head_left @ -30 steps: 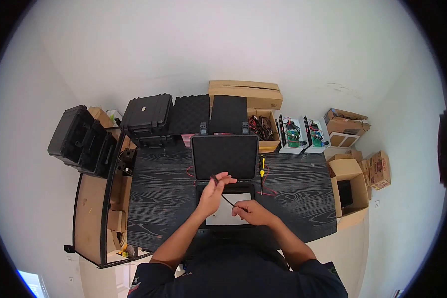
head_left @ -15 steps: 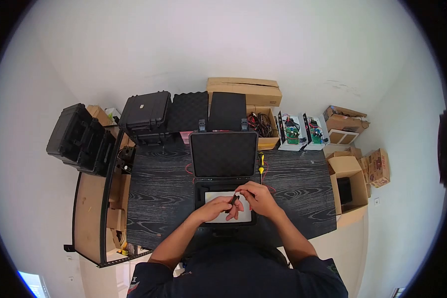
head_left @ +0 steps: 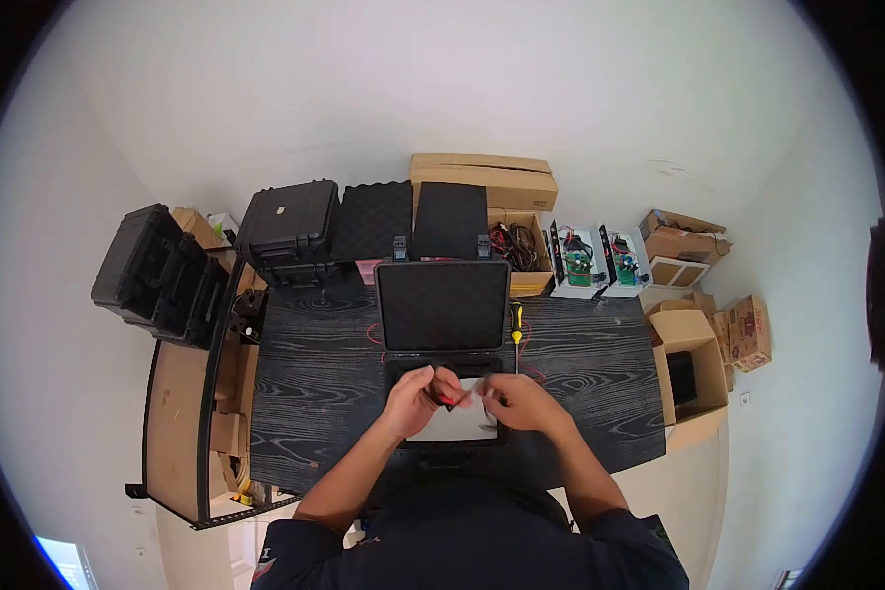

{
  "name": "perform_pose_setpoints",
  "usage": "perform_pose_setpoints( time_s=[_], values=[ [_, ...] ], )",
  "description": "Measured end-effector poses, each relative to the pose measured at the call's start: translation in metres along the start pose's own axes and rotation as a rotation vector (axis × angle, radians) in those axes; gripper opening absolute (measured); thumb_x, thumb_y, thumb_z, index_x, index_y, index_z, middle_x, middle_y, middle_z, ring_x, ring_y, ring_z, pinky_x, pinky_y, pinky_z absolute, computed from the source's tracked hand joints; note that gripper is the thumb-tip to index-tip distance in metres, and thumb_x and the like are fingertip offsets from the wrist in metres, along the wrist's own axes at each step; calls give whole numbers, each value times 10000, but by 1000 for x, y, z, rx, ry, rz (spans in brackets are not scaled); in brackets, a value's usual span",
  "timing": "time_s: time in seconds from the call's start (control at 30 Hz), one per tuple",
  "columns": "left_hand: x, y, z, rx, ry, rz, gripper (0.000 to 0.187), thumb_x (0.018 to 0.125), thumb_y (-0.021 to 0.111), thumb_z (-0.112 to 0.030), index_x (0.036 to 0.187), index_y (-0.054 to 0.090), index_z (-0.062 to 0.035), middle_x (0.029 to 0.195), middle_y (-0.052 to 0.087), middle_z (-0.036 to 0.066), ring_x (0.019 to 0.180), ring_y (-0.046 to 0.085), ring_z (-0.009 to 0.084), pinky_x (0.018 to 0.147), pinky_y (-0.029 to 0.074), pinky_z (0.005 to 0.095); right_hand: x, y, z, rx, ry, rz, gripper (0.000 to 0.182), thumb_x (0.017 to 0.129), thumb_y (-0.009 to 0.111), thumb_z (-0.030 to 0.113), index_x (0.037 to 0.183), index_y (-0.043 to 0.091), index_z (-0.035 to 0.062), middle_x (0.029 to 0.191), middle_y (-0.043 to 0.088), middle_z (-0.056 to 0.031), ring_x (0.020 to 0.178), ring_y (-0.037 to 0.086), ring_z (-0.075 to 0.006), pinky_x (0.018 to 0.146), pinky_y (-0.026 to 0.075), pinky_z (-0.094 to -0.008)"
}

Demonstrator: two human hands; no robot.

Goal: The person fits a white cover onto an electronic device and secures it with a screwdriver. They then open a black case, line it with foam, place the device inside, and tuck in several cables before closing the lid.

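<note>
My left hand [head_left: 411, 403] is curled around a small dark item with a bit of red [head_left: 446, 399] at its edge. Its kind is too small and smeared to tell. Facing it, my right hand [head_left: 523, 401] has thumb and fingers pinched together, with something pale and blurred at the tips. Both hands are over the open black hard case [head_left: 442, 458], whose lower half holds a flat white panel [head_left: 433, 427]. The case's foam-lined lid [head_left: 443, 307] stands raised behind them.
A yellow-and-black screwdriver [head_left: 517, 324] lies right of the lid, near a thin red wire [head_left: 528, 344]. Behind are foam sheets [head_left: 450, 218], a carton of cables [head_left: 517, 248] and white units with green circuit boards [head_left: 580, 264]. Black cases [head_left: 287, 224] are stacked at the left.
My left hand has turned and curled, and a red part of its item now shows. My right hand has shifted slightly right and down, its fingertips blurred by motion.
</note>
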State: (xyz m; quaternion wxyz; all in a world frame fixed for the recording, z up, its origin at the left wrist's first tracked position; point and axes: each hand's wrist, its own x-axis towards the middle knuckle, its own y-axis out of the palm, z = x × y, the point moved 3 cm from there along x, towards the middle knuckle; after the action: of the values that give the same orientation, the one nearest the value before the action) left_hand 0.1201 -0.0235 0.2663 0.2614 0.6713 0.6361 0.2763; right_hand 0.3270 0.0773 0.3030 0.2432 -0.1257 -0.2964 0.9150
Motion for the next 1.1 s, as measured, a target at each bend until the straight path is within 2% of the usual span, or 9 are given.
perform_pose_setpoints(
  time_s=[0.1, 0.2, 0.3, 0.43, 0.53, 0.73, 0.83, 0.93, 1.1],
  values=[
    [-5, 8, 3, 121, -117, 39, 596, 1157, 366, -397, 1154, 688, 105, 1034, 787, 245, 1005, 760, 330, 1050, 538, 459, 8, 11, 2, 352, -90, -331, 445, 884, 664, -50, 1322, 615, 14, 1142, 741, -143, 999, 749, -259, 825, 590, -380],
    [-4, 21, -4, 280, -181, -11, 609, 1155, 363, -408, 1162, 688, 107, 1044, 788, 247, 984, 767, 313, 1005, 540, 432, 13, 6, -1, 286, -252, -228, 652, 857, 721, -77, 1467, 511, 15, 1326, 691, -156, 1141, 714, -243, 927, 588, -370],
    [-2, 33, -13, 322, -69, -70, 596, 1155, 356, -400, 1136, 689, 94, 907, 773, 201, 864, 750, 271, 978, 536, 416, 7, -10, 20, 406, -108, 193, 804, 799, 822, -25, 1523, 484, 68, 1404, 660, -149, 1181, 709, -284, 1023, 569, -419],
    [-3, 21, -17, 316, -55, 59, 572, 1137, 377, -411, 1080, 691, 63, 682, 604, 84, 723, 653, 216, 985, 537, 425, -1, -15, 36, 291, -44, 340, 973, 842, 816, -5, 1659, 290, 46, 1584, 512, -166, 1327, 625, -281, 1078, 534, -434],
    [-5, 21, -19, 241, -91, 187, 566, 1124, 393, -428, 1044, 688, 48, 617, 483, 31, 674, 592, 192, 964, 544, 435, 11, 6, 16, 463, -258, 37, 834, 929, 724, -27, 1651, 311, 44, 1529, 558, -144, 1328, 619, -268, 1107, 508, -424],
    [-4, 24, -21, 202, 14, 93, 549, 1126, 395, -423, 1034, 668, 45, 629, 459, 20, 653, 545, 184, 996, 538, 440, 20, 41, 5, 913, -163, -24, 548, 1037, 589, -26, 1565, 459, 45, 1314, 673, -104, 1148, 682, -216, 1027, 552, -427],
    [-2, 21, -24, 76, 90, 61, 476, 1143, 395, -370, 1133, 638, 40, 684, 493, 34, 728, 568, 198, 1071, 502, 434, 21, 46, 13, 689, 109, -39, 341, 1064, 573, 34, 1401, 613, 5, 1051, 741, -113, 918, 734, -234, 891, 589, -413],
    [5, 23, -26, -97, 179, 6, 371, 1161, 400, -287, 1278, 587, 11, 803, 570, 55, 925, 642, 241, 1134, 456, 429, 20, 50, 18, 275, -20, -160, 221, 1067, 591, 95, 1231, 689, -17, 896, 741, -147, 770, 735, -298, 776, 586, -409],
    [12, 16, -22, -116, 283, -206, 318, 1171, 421, -233, 1396, 518, -31, 1041, 662, 91, 1227, 636, 290, 1204, 386, 452, 13, 47, 29, -3, -87, -178, 238, 1059, 615, 198, 1185, 692, 12, 906, 740, -212, 858, 736, -397, 754, 576, -474]
  ],
)
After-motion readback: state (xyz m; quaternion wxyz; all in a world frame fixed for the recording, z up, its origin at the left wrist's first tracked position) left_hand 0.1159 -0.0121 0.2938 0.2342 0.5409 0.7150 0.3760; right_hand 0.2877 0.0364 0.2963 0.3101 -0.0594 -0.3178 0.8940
